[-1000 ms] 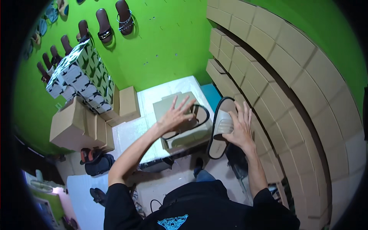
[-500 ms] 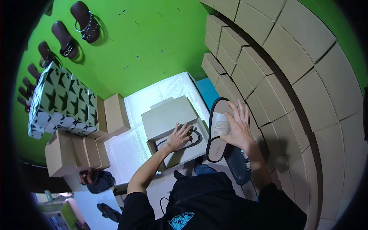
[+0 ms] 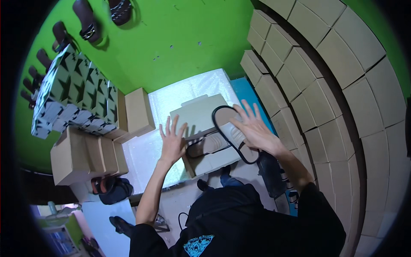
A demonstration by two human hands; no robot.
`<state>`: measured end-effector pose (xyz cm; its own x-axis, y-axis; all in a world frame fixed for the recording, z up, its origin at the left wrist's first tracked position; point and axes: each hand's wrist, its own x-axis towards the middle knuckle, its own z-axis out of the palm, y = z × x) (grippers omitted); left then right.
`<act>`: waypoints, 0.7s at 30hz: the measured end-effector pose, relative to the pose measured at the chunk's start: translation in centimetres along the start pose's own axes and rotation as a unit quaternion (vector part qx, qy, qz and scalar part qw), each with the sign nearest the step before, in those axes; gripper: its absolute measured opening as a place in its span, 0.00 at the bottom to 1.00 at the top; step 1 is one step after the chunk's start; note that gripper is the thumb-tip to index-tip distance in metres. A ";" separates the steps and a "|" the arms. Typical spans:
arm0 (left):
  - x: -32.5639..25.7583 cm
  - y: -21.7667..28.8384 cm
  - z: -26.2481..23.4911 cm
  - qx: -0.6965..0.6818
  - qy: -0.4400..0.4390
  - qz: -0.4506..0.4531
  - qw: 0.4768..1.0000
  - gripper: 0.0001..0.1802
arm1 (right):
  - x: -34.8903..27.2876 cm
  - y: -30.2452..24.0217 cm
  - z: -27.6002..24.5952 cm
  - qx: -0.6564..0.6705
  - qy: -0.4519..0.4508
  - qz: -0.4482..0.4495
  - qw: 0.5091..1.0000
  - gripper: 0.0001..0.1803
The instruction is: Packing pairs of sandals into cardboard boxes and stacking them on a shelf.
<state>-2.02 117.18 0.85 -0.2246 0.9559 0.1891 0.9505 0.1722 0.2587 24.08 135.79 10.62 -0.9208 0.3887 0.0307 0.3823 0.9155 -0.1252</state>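
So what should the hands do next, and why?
Probably lower the slide sandal in the right hand into the open shoebox: a similar-looking sandal already lies inside, and the left hand is open, with fingers spread.

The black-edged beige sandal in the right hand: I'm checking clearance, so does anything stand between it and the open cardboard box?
Nothing visible blocks the held sandal; a similar sandal lies inside the box, with the left hand near its left edge.

Looks like a shoe shop or its stockroom tbh: sandals (image 3: 86, 19) are hung on the green wall (image 3: 184, 58), and loads of plain boxes (image 3: 353, 49) are stacked up.
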 end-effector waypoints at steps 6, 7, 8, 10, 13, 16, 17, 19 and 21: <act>-6.7 -2.7 -1.6 -0.054 0.140 -0.087 0.985 0.36 | 4.4 -3.8 8.4 -0.105 -0.031 -0.255 0.961 0.25; -7.8 -2.7 -1.1 -0.063 0.136 -0.102 0.983 0.36 | 4.5 -3.8 10.9 -0.096 -0.023 -0.280 0.955 0.21; -9.2 -2.7 -0.7 -0.070 0.131 -0.123 0.981 0.35 | 4.8 -4.0 13.0 -0.097 -0.026 -0.287 0.953 0.21; -11.3 -2.5 0.4 -0.077 0.127 -0.138 0.979 0.34 | 5.0 -4.6 16.1 -0.168 -0.049 -0.356 0.918 0.20; -13.3 -2.0 1.5 -0.079 0.063 -0.145 0.984 0.34 | 3.4 -5.7 20.4 -0.190 -0.097 -0.373 0.903 0.22; -13.7 -1.2 2.6 -0.087 0.038 -0.124 0.988 0.35 | 2.1 -5.6 21.6 -0.092 -0.082 -0.343 0.931 0.23; -13.7 -1.2 3.0 -0.084 0.026 -0.122 0.989 0.33 | 1.8 -5.0 21.5 -0.075 -0.074 -0.278 0.955 0.23; -14.6 -1.5 4.7 -0.113 0.028 -0.139 0.983 0.31 | 1.3 -4.8 17.4 -0.021 -0.062 -0.167 0.984 0.23; -15.6 -1.5 6.7 -0.147 0.012 -0.176 0.973 0.31 | -0.4 -2.6 17.0 0.027 -0.029 -0.052 0.998 0.26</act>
<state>1.46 103.63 -8.81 -0.5333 0.8437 0.0607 0.7118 0.4088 0.5712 22.14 131.54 -5.91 -0.9587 0.2843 -0.0110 0.2817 0.9430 -0.1773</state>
